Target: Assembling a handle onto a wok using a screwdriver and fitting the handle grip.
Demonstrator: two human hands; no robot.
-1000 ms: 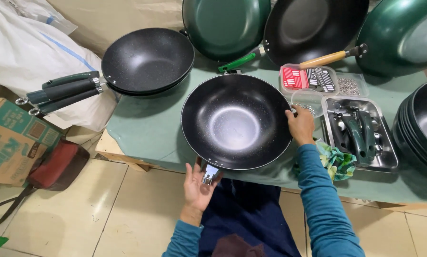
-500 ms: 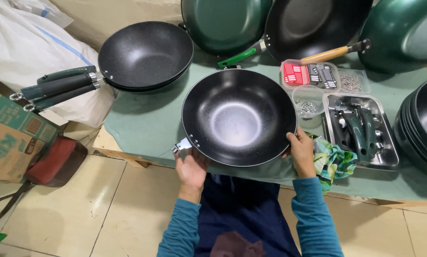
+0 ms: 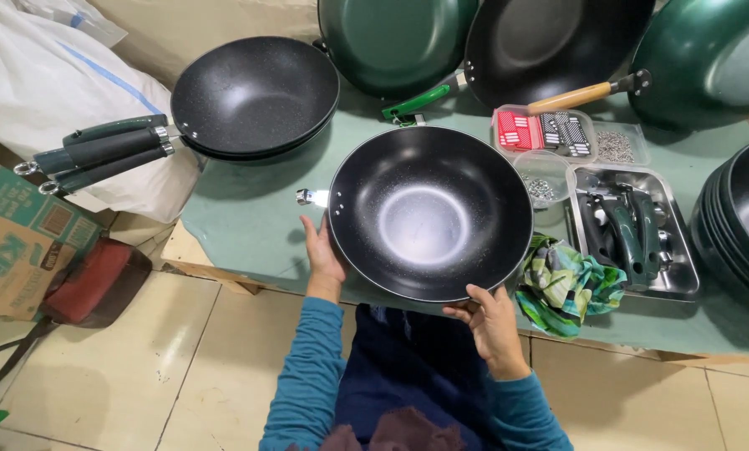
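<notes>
Green-covered table [image 3: 249, 225] across the upper view. At centre, black wok [image 3: 429, 214], handleless, bare metal bracket [image 3: 312, 197] at 9 o'clock. Finished handled woks [image 3: 253, 96] stacked at 10 o'clock. Steel tray of green handles [image 3: 633, 230] at 3 o'clock, none fitted yet. Left hand [image 3: 322, 255] clasping rim at 8 o'clock; right hand [image 3: 491, 321] gripping rim at 5 o'clock.

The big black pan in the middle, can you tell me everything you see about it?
The black pan is round and deep, with a dark speckled, shiny inside. It has no handle, only a small metal bracket on its left rim. It sits over the green table edge. The left hand holds its left rim, the right hand its near rim.
</notes>
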